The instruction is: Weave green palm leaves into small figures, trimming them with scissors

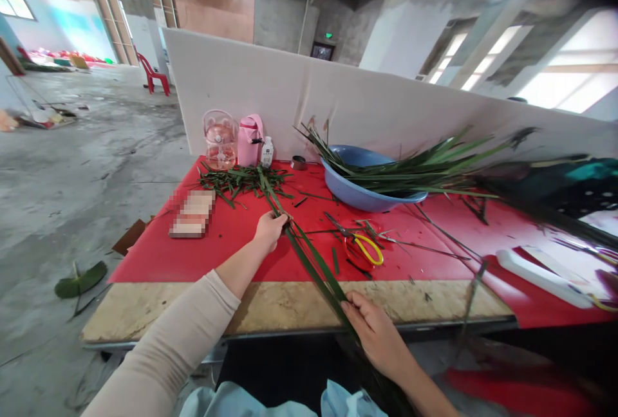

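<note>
Long green leaf strips [313, 261] stretch slantwise between my two hands above the table's front part. My left hand [271, 230] is closed around them near their upper part, with the far ends reaching toward a pile of cut leaf pieces [236, 179]. Lower and to the right, my right hand [371, 327] pinches the strips, and their near ends run down toward my lap. A pair of scissors [360, 246] with one red and one yellow handle lies to the right of the strips, touched by neither hand.
A blue basin [357, 193] of long leaves stands at the back. Left of it are a small white bottle [266, 153], a pink bottle holder [250, 140] and a clear pink jug [221, 147]. A white partition [251, 82] rises behind the red-covered table [159, 259].
</note>
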Demonstrator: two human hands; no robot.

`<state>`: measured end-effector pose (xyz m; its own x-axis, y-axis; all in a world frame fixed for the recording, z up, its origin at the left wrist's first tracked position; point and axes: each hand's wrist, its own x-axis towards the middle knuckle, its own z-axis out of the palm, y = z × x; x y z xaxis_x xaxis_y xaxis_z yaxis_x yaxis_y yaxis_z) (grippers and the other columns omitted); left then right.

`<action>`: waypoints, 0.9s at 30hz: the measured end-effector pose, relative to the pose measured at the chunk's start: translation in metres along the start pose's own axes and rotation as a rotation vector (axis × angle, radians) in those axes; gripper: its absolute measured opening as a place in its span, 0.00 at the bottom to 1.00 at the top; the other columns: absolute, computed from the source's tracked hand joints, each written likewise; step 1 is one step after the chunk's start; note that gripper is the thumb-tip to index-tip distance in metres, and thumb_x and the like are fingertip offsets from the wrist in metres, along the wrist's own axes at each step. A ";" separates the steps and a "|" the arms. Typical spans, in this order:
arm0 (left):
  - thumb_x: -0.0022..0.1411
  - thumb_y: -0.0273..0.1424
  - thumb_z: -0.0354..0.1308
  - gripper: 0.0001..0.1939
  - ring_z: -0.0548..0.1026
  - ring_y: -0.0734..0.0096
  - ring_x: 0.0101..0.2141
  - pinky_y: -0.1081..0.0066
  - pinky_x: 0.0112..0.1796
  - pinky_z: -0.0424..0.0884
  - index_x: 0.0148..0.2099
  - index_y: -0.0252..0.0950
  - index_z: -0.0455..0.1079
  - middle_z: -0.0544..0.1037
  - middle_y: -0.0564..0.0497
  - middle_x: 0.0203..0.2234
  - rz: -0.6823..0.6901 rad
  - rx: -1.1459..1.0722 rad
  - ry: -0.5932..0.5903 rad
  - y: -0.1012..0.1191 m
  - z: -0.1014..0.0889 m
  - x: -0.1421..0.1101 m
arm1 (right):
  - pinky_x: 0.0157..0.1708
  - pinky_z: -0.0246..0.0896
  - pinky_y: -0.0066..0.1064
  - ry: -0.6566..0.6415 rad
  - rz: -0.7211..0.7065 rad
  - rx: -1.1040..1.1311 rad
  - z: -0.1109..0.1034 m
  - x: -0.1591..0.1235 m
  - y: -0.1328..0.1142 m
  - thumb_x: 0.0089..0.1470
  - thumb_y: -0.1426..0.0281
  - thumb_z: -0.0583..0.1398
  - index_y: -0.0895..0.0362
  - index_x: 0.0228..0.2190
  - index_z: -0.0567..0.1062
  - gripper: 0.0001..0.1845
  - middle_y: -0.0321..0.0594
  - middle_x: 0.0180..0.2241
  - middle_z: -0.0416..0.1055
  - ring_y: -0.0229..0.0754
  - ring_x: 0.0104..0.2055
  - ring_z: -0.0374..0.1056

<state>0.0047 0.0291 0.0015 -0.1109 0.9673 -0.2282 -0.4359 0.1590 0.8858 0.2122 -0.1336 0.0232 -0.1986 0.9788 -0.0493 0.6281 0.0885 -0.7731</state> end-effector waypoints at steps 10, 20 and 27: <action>0.46 0.26 0.57 0.08 0.72 0.77 0.21 0.75 0.26 0.68 0.33 0.32 0.67 0.74 0.52 0.21 0.117 -0.014 0.078 0.006 -0.012 0.015 | 0.28 0.57 0.28 0.005 0.057 -0.042 -0.012 -0.035 0.020 0.55 0.61 0.51 0.54 0.23 0.65 0.13 0.36 0.23 0.63 0.40 0.27 0.61; 0.54 0.28 0.49 0.12 0.69 0.76 0.16 0.77 0.19 0.61 0.41 0.30 0.66 0.71 0.53 0.15 0.101 0.013 0.108 0.009 -0.015 0.011 | 0.30 0.61 0.29 0.035 0.179 0.110 -0.022 -0.055 0.046 0.53 0.55 0.52 0.54 0.25 0.69 0.17 0.39 0.24 0.66 0.44 0.32 0.65; 0.56 0.38 0.51 0.12 0.62 0.78 0.10 0.79 0.12 0.49 0.33 0.33 0.66 0.63 0.58 0.11 0.020 -0.023 0.186 0.013 -0.017 0.009 | 0.30 0.61 0.29 -0.086 0.248 0.325 -0.029 -0.054 0.031 0.48 0.54 0.57 0.59 0.29 0.72 0.20 0.39 0.26 0.68 0.40 0.29 0.63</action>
<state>-0.0174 0.0362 0.0037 -0.2818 0.9168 -0.2830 -0.4520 0.1333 0.8820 0.2643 -0.1782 0.0199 -0.1421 0.9428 -0.3015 0.3977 -0.2245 -0.8896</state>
